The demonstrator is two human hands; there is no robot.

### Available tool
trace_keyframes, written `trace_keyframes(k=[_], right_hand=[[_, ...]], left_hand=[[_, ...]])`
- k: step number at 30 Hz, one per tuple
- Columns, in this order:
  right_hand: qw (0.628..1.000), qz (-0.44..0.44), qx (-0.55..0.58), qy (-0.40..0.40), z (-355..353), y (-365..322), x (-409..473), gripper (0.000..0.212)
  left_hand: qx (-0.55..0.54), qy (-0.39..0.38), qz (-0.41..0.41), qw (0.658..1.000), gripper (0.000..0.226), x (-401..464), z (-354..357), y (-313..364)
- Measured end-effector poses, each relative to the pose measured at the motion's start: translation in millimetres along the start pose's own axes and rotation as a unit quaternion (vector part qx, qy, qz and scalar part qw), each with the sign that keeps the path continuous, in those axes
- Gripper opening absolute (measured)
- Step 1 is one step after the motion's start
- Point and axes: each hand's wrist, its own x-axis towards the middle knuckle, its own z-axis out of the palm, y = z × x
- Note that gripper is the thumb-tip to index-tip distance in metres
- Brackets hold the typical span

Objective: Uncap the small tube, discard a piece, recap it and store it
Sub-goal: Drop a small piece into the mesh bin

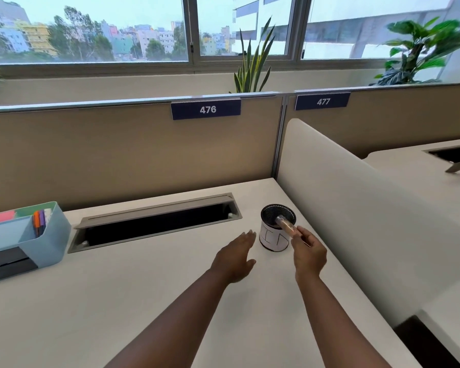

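Note:
My right hand [309,254] grips a small clear tube [285,226] by its near end. The tube's far end tilts over the rim of a black mesh cup [270,219] with a white paper label, which stands on the white desk [144,282]. Whether the tube has its cap on I cannot tell. My left hand [235,257] hovers flat just left of the cup, fingers apart, holding nothing.
A light blue desk organizer [45,243] with coloured pens and sticky notes stands at the left edge. An open cable tray slot [157,224] runs along the back of the desk. A white curved divider [356,221] rises close to the right of the cup.

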Motion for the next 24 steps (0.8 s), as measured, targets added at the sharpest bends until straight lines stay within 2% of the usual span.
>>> trace_keyframes(k=[7, 11, 19, 24], right_hand=[[0.984, -0.139, -0.112, -0.014, 4.4, -9.0, 23.9, 0.029], [0.971, -0.209, -0.111, -0.021, 8.2, -10.3, 31.9, 0.026], [0.928, -0.322, -0.184, -0.042, 11.9, -10.9, 36.5, 0.028], [0.929, -0.331, -0.16, -0.035, 9.7, -12.8, 34.1, 0.027]], left_hand=[[0.068, 0.005, 0.046, 0.997, 0.071, 36.4, 9.3, 19.7], [0.084, 0.002, 0.036, 0.996, 0.073, 45.8, 17.5, 23.1], [0.073, 0.027, 0.02, 0.997, 0.075, 46.3, 22.5, 24.9], [0.075, 0.023, 0.015, 0.997, 0.075, 46.7, 22.2, 26.9]])
